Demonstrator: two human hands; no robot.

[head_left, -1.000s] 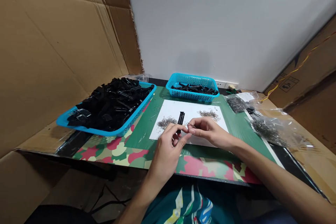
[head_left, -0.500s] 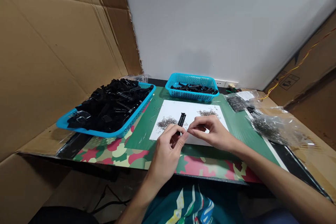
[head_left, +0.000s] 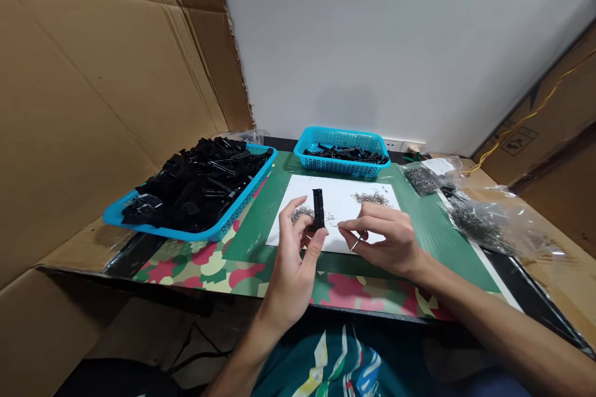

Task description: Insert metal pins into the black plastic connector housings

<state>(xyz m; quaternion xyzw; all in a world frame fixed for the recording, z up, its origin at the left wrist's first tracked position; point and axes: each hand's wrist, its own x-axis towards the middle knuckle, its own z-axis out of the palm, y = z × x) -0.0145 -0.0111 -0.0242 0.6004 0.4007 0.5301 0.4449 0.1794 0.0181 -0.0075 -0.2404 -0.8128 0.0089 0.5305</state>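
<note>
My left hand point(head_left: 296, 254) is closed on a narrow black plastic part point(head_left: 318, 208), holding it upright between thumb and fingers. To its right, my right hand point(head_left: 384, 237) pinches a thin silver metal rod point(head_left: 356, 242) whose lower end sticks out below the fingers. The rod's other end is too small to make out. Both hands are over a white sheet point(head_left: 342, 183). Behind my left fingers lies a pile of small metal springs or wire pieces point(head_left: 302, 213), partly hidden. A second such pile point(head_left: 371, 198) sits beyond my right hand.
A large blue basket point(head_left: 223, 232) heaped with black parts stands on the left. At the back is a smaller blue basket point(head_left: 342, 167) with black pieces. Clear bags point(head_left: 475, 223) of small metal pieces lie right. A green mat point(head_left: 254, 229) covers the table.
My left hand has turned the black part to show another face and its fingers have spread somewhat. My right hand has moved away to the right, and the silver rod now shows in it.
</note>
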